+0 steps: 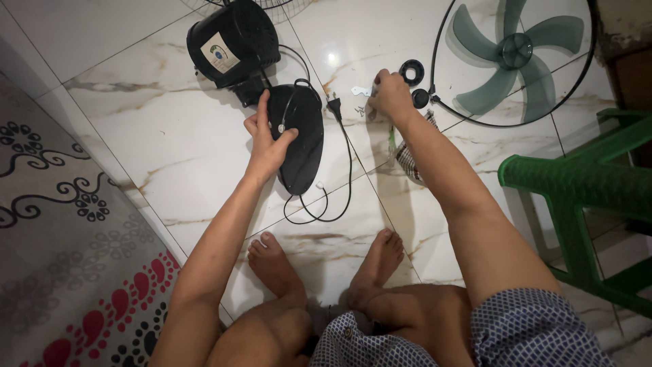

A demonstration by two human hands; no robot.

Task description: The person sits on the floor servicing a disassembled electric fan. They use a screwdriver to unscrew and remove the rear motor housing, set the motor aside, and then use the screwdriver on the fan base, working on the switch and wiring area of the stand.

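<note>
Steadying black fan base (299,139), left hand (268,139), right hand (390,95) among screws (358,109)

one fan blade (517,53), two black rings (411,70)

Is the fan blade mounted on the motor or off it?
Off. The green fan blade lies flat on the tiled floor, apart from the black motor housing.

A fan motor housing (233,42) sits at upper left of the frame, an oval base cover (302,146) just below it, power plug (333,104) to its right. Fan blades (514,54) inside a wire guard ring (590,68) lie upper right, above a plastic stool (584,183) at the right edge.
</note>
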